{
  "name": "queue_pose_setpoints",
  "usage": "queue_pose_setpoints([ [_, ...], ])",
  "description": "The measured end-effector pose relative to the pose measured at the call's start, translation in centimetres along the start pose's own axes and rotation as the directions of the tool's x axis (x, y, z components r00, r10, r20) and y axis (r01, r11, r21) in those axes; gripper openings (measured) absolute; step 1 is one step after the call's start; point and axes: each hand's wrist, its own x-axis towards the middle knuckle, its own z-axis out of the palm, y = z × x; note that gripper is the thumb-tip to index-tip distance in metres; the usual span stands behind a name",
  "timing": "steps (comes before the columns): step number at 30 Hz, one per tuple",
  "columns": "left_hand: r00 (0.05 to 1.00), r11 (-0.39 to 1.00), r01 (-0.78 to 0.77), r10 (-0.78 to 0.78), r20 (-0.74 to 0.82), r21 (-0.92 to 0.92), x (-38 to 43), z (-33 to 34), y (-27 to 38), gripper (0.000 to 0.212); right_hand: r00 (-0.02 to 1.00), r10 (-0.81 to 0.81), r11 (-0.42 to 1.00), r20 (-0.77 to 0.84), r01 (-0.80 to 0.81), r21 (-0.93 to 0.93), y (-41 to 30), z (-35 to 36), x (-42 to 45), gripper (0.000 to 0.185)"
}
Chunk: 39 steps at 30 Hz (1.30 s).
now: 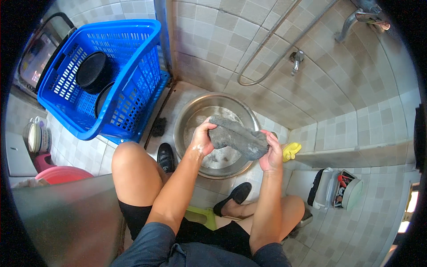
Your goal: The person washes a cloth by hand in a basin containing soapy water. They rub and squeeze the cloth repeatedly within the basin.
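Note:
Stretched between my two hands is a wet grey cloth, bunched lengthwise and held above a round metal basin. My left hand grips its left end, thumb on top, with white suds on the wrist. At the other end, my right hand pinches the cloth near the basin's right rim. Cloudy, foamy water lies in the basin below, partly hidden by the cloth and my hands.
A blue plastic basket at the left holds black round containers. A yellow plastic object lies right of the basin. A metal shower hose and a small tap are on the tiled wall. My knees flank a green stool.

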Motion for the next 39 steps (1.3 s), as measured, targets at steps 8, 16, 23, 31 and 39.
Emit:
queue_pose_setpoints([
  [8, 0.922, 0.999, 0.051, -0.054, -0.383, -0.016, 2.3, -0.7, -2.7, 0.063, 0.873, -0.460, 0.580, 0.163, 0.435, -0.689, 9.6, 6.2, -0.5, 0.012],
  [16, 0.884, 0.927, 0.199, -0.030, -0.467, 0.318, 1.3, -2.4, -7.2, 0.034, 0.775, -0.623, 0.413, -0.105, 0.212, -0.886, 8.1, 7.9, 0.3, 0.019],
  [23, 0.809, 0.925, 0.328, -0.171, -0.562, 0.191, 1.2, -2.7, -7.3, 0.042, 0.836, -0.490, 0.478, -0.249, 0.019, -0.878, 9.5, 6.1, 1.8, 0.023],
  [31, 0.905, 0.910, 0.201, -0.031, -0.425, 0.362, 0.8, -0.3, -7.0, 0.041, 0.894, -0.374, 0.545, -0.245, -0.001, -0.838, 10.7, 5.9, 1.9, 0.012],
  [39, 0.950, 0.968, 0.214, -0.175, -0.260, 0.134, 0.9, 0.3, -6.8, 0.041, 0.913, 0.206, 0.948, -0.352, -0.276, -0.160, 13.1, -2.8, 6.1, 0.046],
])
